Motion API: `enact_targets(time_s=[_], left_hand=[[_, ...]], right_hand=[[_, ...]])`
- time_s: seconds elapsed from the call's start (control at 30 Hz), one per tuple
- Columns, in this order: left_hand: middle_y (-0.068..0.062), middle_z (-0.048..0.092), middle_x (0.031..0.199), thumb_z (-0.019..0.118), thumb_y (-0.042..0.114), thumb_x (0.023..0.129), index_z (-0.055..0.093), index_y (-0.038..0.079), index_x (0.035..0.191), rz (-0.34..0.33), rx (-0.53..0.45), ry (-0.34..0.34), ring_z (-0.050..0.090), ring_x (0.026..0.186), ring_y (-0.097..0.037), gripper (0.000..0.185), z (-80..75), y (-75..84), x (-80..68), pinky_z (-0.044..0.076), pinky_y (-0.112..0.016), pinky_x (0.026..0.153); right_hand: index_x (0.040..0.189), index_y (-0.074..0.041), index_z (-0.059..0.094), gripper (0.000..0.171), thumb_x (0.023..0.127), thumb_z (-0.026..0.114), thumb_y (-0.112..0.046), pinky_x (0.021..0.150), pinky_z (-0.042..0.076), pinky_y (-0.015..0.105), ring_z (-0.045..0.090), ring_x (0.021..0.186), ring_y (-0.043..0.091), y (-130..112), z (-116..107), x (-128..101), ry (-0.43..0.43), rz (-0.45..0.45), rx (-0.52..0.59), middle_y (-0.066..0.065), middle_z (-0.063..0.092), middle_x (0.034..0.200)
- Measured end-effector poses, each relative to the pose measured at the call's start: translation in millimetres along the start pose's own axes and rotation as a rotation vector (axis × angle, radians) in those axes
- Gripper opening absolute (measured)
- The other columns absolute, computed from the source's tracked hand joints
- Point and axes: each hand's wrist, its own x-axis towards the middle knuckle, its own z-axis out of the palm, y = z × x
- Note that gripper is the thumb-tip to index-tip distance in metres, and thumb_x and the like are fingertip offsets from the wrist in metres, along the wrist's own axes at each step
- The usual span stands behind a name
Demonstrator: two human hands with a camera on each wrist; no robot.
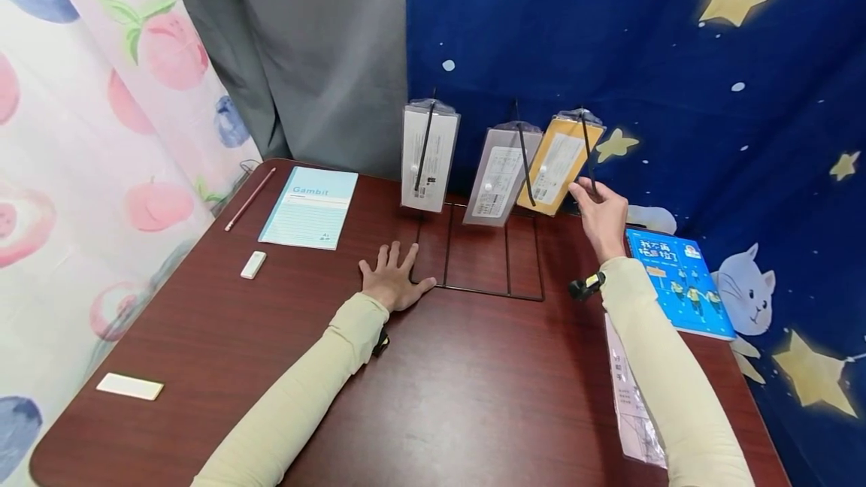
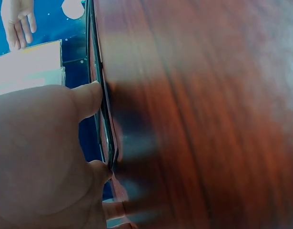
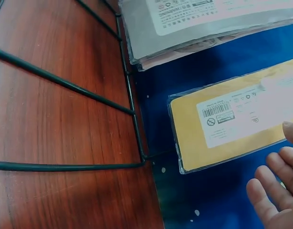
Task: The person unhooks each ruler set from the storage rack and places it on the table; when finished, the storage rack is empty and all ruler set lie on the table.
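Observation:
A black wire rack (image 1: 489, 250) stands on the dark red table (image 1: 440, 397), with three flat packages hanging from its hooks. They are white (image 1: 428, 156), grey (image 1: 501, 175) and yellow (image 1: 558, 164). My left hand (image 1: 392, 276) lies flat on the table with fingers spread, its thumb by the rack's front left corner (image 2: 106, 109). Raised just right of the yellow package (image 3: 227, 124) is my right hand (image 1: 598, 213). Its fingers (image 3: 275, 191) are loosely straight, hold nothing and sit close to the package's edge.
At the back left lie a light blue notebook (image 1: 310, 207), a pink pencil (image 1: 250, 198) and a white eraser (image 1: 253, 264). A white card (image 1: 130, 386) sits front left. A blue book (image 1: 679, 282) and a clear-wrapped sheet (image 1: 632, 397) lie on the right. Curtains hang close behind.

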Motion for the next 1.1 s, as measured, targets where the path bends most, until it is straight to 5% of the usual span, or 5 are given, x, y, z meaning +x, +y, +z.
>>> enact_targets(time_s=[0.37, 0.63, 0.8, 0.97, 1.1], left_hand=[[-0.012, 0.011, 0.176, 0.042, 0.068, 0.102, 0.014, 0.029, 0.168, 0.000, -0.009, 0.028, 0.008, 0.164, -0.034, 0.082, -4.9, 3.4, -6.7, 0.012, -0.071, 0.124], [-0.012, 0.010, 0.176, 0.042, 0.069, 0.102, 0.013, 0.029, 0.168, -0.002, -0.009, 0.020, 0.007, 0.164, -0.035, 0.083, -5.0, 3.1, -6.2, 0.011, -0.071, 0.124], [-0.011, 0.006, 0.176, 0.040, 0.069, 0.102, 0.010, 0.030, 0.169, -0.010, -0.004, -0.006, 0.003, 0.164, -0.034, 0.083, -3.6, 2.5, -3.2, 0.009, -0.070, 0.125], [-0.013, 0.008, 0.176, 0.041, 0.069, 0.102, 0.012, 0.029, 0.169, 0.001, -0.016, 0.011, 0.006, 0.164, -0.035, 0.083, -4.0, 2.5, -4.2, 0.010, -0.072, 0.124], [-0.013, 0.009, 0.176, 0.042, 0.068, 0.103, 0.013, 0.028, 0.169, 0.002, -0.020, 0.019, 0.007, 0.164, -0.035, 0.082, -3.6, 2.5, -4.5, 0.010, -0.072, 0.124]], right_hand=[[0.142, -0.019, 0.065, 0.054, 0.096, 0.071, -0.047, 0.113, 0.049, 0.036, 0.065, 0.131, 0.017, -10.7, -0.6, 8.4, -0.106, -0.044, 0.059, 0.009, 0.068, 0.140], [0.115, -0.009, 0.074, 0.040, 0.099, 0.068, -0.046, 0.080, 0.043, 0.019, 0.067, 0.094, 0.017, -12.5, 1.7, 7.0, -0.013, -0.096, 0.026, 0.017, 0.078, 0.113], [0.114, -0.008, 0.075, 0.043, 0.099, 0.067, -0.047, 0.075, 0.048, 0.013, 0.073, 0.095, 0.022, -12.4, -1.6, 3.1, -0.001, -0.102, 0.004, 0.016, 0.078, 0.114], [0.119, -0.007, 0.075, 0.043, 0.099, 0.067, -0.044, 0.075, 0.050, 0.010, 0.070, 0.078, 0.000, -14.5, -5.0, -1.5, 0.005, -0.079, 0.001, 0.018, 0.077, 0.115], [0.123, -0.007, 0.075, 0.044, 0.099, 0.067, -0.044, 0.077, 0.053, 0.012, 0.068, 0.076, -0.002, -17.0, -6.7, -4.5, -0.010, -0.052, 0.005, 0.017, 0.077, 0.116]])
